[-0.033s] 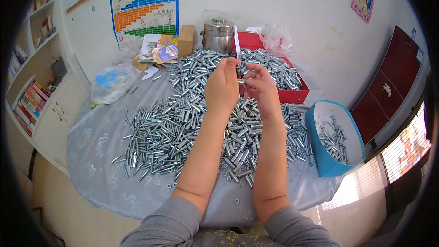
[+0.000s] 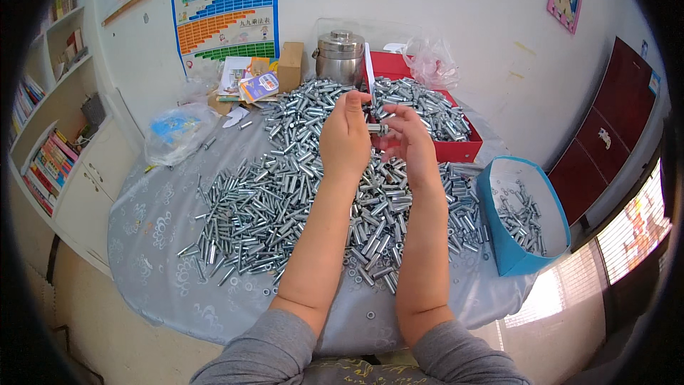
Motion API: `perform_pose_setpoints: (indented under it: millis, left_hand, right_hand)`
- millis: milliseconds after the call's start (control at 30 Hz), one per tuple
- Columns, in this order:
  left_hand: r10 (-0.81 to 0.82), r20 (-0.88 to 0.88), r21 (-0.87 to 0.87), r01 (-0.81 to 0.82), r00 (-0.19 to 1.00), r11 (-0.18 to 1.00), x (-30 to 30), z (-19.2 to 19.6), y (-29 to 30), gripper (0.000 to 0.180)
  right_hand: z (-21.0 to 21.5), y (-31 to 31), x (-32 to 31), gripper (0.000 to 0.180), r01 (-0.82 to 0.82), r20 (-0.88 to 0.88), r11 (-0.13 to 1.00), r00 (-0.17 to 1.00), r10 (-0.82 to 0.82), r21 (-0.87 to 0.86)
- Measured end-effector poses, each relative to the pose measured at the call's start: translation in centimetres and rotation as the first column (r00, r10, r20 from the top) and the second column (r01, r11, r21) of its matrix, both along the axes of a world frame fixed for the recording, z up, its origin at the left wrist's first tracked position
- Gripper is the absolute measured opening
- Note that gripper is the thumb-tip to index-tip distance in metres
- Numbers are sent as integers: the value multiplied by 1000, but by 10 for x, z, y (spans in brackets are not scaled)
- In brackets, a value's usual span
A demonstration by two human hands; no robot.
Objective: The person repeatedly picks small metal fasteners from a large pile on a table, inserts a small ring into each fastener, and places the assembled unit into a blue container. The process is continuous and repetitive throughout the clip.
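Observation:
My left hand (image 2: pixel 345 135) is closed around a short silver metal bolt (image 2: pixel 376 128), whose end sticks out toward the right. Beside that end is my right hand (image 2: pixel 415 144), its fingers bent and apart; whether a fingertip touches the bolt I cannot tell. Both hands are raised over a heap of loose metal sleeves (image 2: pixel 306 117). Below my forearms spreads a pile of thin screws (image 2: pixel 239 217), with more sleeves (image 2: pixel 377 224) to the right and small washers at the near edge.
A red box (image 2: pixel 459 150) full of metal parts stands behind my right hand. At the right is a blue bin (image 2: pixel 516 260) with more pieces. A steel pot (image 2: pixel 340 57), booklets (image 2: pixel 258 85) and a plastic bag (image 2: pixel 178 132) sit toward the back of the cloth-covered table (image 2: pixel 160 271).
The fingers of my right hand have loosened and spread slightly from the bolt's end, showing more of it. My left hand keeps its hold. The view has shifted slightly.

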State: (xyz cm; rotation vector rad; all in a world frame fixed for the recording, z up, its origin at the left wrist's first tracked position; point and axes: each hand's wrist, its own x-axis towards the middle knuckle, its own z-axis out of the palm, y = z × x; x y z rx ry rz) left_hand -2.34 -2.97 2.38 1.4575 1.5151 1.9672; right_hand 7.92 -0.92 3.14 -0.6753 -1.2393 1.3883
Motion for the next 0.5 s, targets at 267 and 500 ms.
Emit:
perform_pose_setpoints:
  millis: [267,500]
  left_hand:
    - [-50,-99,54,55,994,997,-3,20,-5,51]
    - [-55,-124,152,74,991,986,-10,0,1,51]
  right_hand:
    - [7,-7,5,22,-134,108,983,987,120,127]
    - [4,-6,-2,21,-37,211,988,977,4,151]
